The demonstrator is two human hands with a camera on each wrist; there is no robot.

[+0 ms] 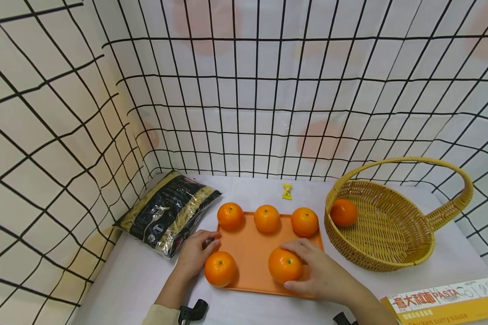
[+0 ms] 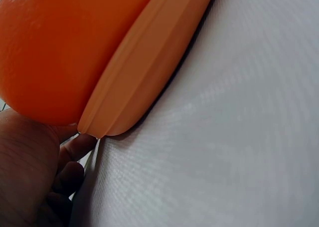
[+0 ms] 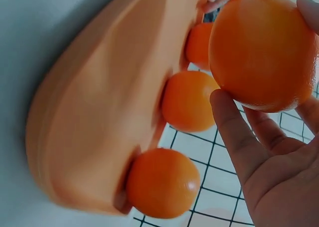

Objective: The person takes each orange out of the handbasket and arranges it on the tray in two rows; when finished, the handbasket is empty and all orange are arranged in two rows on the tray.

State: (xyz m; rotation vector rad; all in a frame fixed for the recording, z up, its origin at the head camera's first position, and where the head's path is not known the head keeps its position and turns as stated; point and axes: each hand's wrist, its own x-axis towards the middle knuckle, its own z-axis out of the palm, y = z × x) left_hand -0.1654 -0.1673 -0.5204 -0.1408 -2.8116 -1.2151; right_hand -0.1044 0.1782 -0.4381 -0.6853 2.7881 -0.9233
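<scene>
In the head view my right hand (image 1: pixel 324 274) grips an orange (image 1: pixel 285 265) over the front right part of a flat orange tray (image 1: pixel 248 253). The right wrist view shows its fingers and thumb around that fruit (image 3: pixel 264 52). My left hand (image 1: pixel 196 253) holds the left edge of the tray, thumb side up, next to another orange (image 1: pixel 220 269) at the front left corner. Lined up along the tray's back edge are an orange (image 1: pixel 230 215) at left, one (image 1: pixel 267 219) in the middle and one (image 1: pixel 305 221) at right.
A wicker basket (image 1: pixel 390 225) with a tall handle stands to the right, one orange (image 1: pixel 344 212) inside. Left of the tray lies a bag of pasta (image 1: pixel 168 212). A yellow wrapped candy (image 1: pixel 287 191) lies behind, a pasta box (image 1: pixel 447 300) at front right. Black wire mesh (image 1: pixel 256 108) surrounds the table.
</scene>
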